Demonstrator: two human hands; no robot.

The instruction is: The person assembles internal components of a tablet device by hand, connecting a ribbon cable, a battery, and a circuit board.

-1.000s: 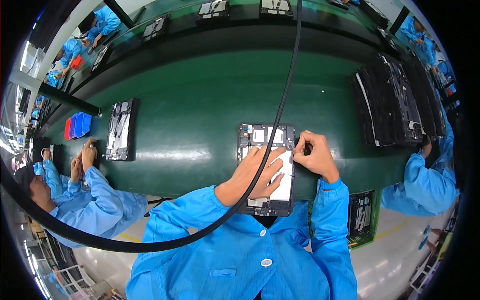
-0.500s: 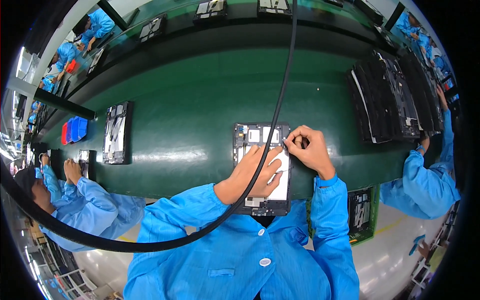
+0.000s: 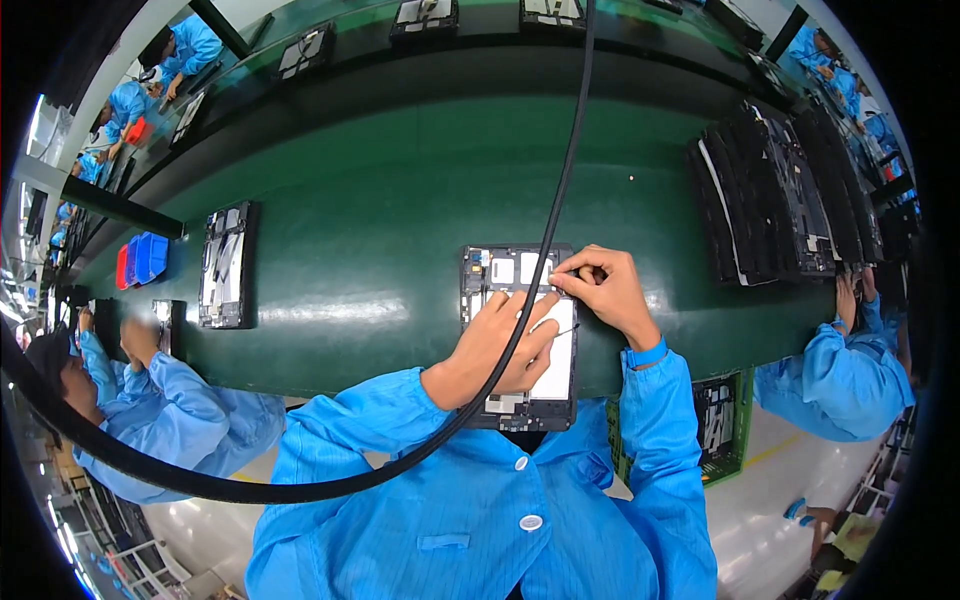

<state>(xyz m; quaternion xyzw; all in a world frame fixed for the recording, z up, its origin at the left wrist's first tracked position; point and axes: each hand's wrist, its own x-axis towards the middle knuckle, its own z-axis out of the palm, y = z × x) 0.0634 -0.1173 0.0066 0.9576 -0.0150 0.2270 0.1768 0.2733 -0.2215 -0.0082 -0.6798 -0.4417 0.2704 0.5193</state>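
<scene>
In front of me lies an opened tablet-like device (image 3: 558, 385), its black frame around white panels and small parts. My left hand (image 3: 500, 345) rests over its middle, fingers bent, the black cable crossing in front. From between those fingers a thin dark tool pokes out toward the device's right edge; its kind is unclear. My right hand (image 3: 607, 290) pinches thumb and forefinger together at the device's upper right. Whatever sits in that pinch is too small to make out.
A black cable (image 3: 572, 150) arcs down across the view. Another opened device (image 3: 228, 265) lies left on the green table (image 3: 360, 220), near blue and red bins (image 3: 150, 258). Black frames (image 3: 765, 205) stand stacked right; a co-worker's hands (image 3: 848, 292) touch them. A green crate (image 3: 738, 425) sits below.
My right hand has shifted slightly left, its pinch now over the device's upper right part. The thin dark tool by my left fingers points farther up and right. The right co-worker's hands have moved.
</scene>
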